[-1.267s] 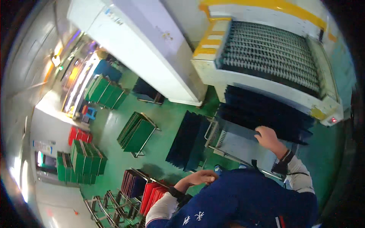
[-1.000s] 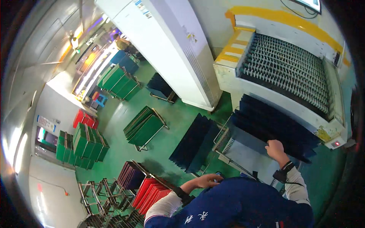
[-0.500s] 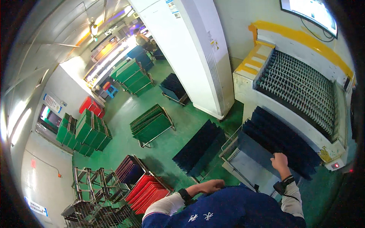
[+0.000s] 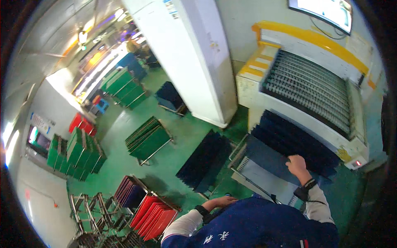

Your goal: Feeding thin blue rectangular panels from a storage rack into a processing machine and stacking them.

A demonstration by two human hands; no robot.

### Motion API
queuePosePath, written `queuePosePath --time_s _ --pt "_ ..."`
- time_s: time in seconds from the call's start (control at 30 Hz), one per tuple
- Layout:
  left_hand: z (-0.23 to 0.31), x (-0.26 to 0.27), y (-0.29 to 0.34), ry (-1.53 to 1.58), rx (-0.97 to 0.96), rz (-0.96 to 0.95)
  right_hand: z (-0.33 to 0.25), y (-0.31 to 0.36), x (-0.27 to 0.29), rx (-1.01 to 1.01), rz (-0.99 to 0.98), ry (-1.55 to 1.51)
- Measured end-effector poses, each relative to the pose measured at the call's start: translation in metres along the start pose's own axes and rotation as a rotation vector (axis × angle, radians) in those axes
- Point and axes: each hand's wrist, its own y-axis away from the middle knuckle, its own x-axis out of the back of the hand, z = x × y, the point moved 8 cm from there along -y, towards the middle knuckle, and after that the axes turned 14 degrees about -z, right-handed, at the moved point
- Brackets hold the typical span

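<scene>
There it stood, the big pale roller machine (image 4: 308,97), and just before it the white-bottomed rack (image 4: 264,180) with its dark stack of panels (image 4: 295,144). The view had just swung, yet 1 grey-blue front panel (image 4: 269,159) was still in the rack, on the stack's near side: no lift so far, by my reading! The right hand (image 4: 297,166) had stayed at its upper edge, fingers curled, a firm grip impossible to confirm. The left hand (image 4: 223,201) was half-curled, its grip unclear.
</scene>
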Motion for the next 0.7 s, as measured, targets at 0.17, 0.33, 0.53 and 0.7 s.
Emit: queuePosePath --time_s 0.17,0.33,0.53,0.7 --pt "0.031 0.011 0.010 -0.002 0.011 0.026 -0.026 0.027 0.071 0.095 0.106 0.079" --pt "0.040 0.019 0.002 -0.074 0.052 0.035 -0.023 0.069 0.144 0.026 0.126 0.037" --pt "-0.003 0.045 -0.017 -0.247 0.074 0.093 0.023 0.118 0.208 0.087 0.372 -0.370" --pt "-0.011 0.052 -0.030 -0.200 0.052 0.171 0.105 0.136 0.207 0.148 0.529 -1.319"
